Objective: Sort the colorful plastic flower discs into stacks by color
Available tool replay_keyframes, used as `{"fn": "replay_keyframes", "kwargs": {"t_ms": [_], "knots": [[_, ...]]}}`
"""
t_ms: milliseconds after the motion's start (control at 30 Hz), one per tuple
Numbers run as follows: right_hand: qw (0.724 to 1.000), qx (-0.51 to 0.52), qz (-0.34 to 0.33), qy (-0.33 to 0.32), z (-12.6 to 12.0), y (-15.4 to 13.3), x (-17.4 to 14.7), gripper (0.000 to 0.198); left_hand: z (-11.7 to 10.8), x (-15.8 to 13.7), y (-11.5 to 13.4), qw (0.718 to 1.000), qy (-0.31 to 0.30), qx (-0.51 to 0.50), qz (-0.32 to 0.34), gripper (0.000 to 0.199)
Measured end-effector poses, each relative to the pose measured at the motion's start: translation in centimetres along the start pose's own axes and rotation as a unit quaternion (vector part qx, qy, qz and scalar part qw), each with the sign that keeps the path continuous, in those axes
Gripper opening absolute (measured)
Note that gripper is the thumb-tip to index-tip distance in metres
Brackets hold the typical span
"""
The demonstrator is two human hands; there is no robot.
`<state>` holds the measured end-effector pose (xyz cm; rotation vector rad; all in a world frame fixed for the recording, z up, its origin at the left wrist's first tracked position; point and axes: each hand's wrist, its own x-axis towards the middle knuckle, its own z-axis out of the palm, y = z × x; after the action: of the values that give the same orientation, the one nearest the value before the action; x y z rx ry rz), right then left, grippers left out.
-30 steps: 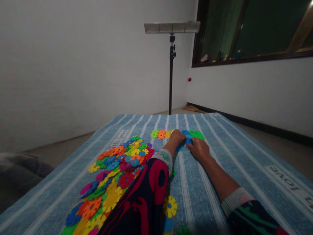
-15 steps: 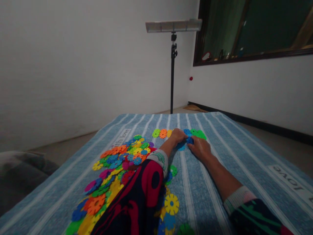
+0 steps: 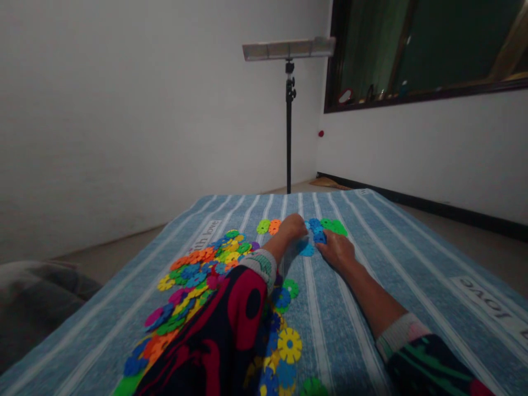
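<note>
My right hand [image 3: 338,250] pinches a dark blue snowflake disc [image 3: 319,237] between thumb and fingers, low over the striped cloth. Just left of it, my left hand [image 3: 292,226] is closed with its fingers curled; what it may hold is hidden. A light blue disc [image 3: 307,251] lies on the cloth between the hands. Beyond the hands runs a row of discs: yellow-green [image 3: 263,226], orange [image 3: 274,226], blue [image 3: 315,223] and green [image 3: 335,226] ones show. The left hand covers part of this row.
A large heap of mixed coloured discs [image 3: 193,269] spreads along the left, partly under my left sleeve. A yellow disc [image 3: 289,345] lies near the front. The striped cloth [image 3: 412,275] covers the table. Behind its far edge stands a lamp on a black pole [image 3: 289,137].
My left hand has drawn slightly left, away from the dark blue disc. My right hand stays in nearly the same place with the disc.
</note>
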<state>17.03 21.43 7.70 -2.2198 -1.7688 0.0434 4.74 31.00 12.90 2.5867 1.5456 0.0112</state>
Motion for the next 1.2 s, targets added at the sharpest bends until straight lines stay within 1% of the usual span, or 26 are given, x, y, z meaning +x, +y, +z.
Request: {"fn": "replay_keyframes", "kwargs": {"t_ms": [133, 300, 500, 633, 1200], "knots": [[1.0, 0.003, 0.002, 0.0, -0.1, 0.0, 0.0, 0.035, 1.0, 0.5, 2.2, 0.999, 0.044, -0.015, 0.016, 0.033], [1.0, 0.002, 0.01, -0.006, -0.3, -0.2, 0.1, 0.032, 1.5, 1.6, 3.4, 0.998, 0.057, -0.019, 0.019, 0.035], [1.0, 0.002, 0.02, -0.014, -0.5, -0.3, 0.1, 0.033, 1.3, 2.1, 3.8, 0.999, 0.048, -0.019, -0.001, 0.033], [1.0, 0.002, 0.012, -0.01, -0.4, -0.3, 0.1, 0.033, 1.2, 2.3, 3.8, 0.999, 0.041, -0.017, -0.009, 0.034], [1.0, 0.008, 0.017, -0.01, -0.4, -0.2, 0.1, 0.032, 1.4, 2.8, 3.8, 0.998, 0.06, -0.004, -0.003, 0.036]]}}
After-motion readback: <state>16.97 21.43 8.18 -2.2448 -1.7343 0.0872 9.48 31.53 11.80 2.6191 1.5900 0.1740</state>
